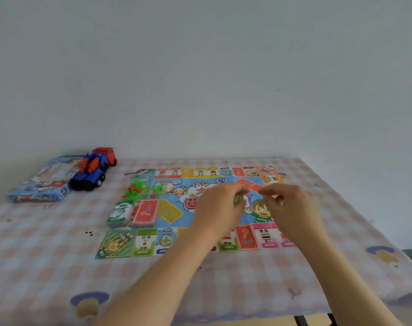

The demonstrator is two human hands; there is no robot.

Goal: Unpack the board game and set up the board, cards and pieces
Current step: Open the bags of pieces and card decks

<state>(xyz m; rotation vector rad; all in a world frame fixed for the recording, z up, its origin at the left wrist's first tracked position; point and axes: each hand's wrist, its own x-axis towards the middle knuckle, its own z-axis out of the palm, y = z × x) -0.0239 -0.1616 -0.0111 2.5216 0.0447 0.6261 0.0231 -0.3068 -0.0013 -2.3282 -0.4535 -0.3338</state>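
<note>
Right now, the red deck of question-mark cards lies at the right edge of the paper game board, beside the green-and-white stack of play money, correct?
No: the head view shows the red deck of question-mark cards at the left edge of the paper game board, beside the green-and-white stack of play money.

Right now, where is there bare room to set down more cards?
Bare checked cloth lies left of the board, in front of the game box, and right of the board. Crowded: the board's left edge, with card stacks and plastic pieces.
</note>
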